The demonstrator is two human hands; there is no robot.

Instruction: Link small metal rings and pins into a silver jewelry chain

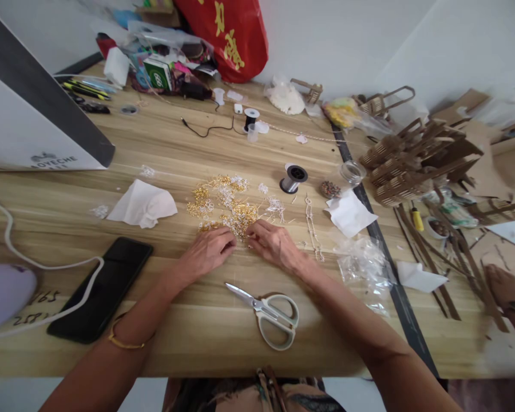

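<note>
My left hand [212, 249] rests on the wooden table at the near edge of a pile of gold and silver beads [240, 216]. Its fingers are curled together; what they pinch, if anything, is too small to name. Facing it, my right hand [274, 240] has its thumb and fingers drawn together beside the same pile, and a thin pale strand runs between the two hands. Scissors with white handles [278, 320] lie just below them, blades pointing left. To the right of my right hand lies a beaded chain [312, 229]. Silver pins [275, 209] are scattered beyond the pile.
A spool of wire [292, 179] stands behind the beads. At left are a white cloth [143, 204], a black phone [103, 289] and a large box [38, 114]. Clear plastic bags [364, 266] and small woven baskets [403, 160] are at right, where another person's hand [502, 286] shows.
</note>
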